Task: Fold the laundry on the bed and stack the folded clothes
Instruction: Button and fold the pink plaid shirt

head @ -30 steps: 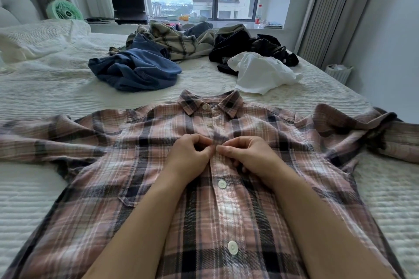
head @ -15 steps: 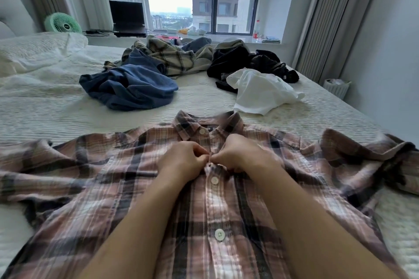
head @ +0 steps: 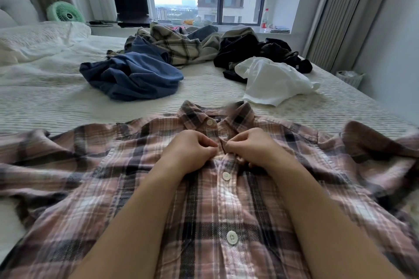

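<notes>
While both forearms reach forward, left hand (head: 189,150) and right hand (head: 254,149) fingers pinch the plaid shirt (head: 90,176) placket.

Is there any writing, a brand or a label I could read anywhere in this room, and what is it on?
None can be read.
Neck label inside the collar of the pink plaid shirt: a dark tag, too small to read.
Hub of the green fan: a dark badge, blurred.
Red label on the bottle on the windowsill: too small to read.
</notes>
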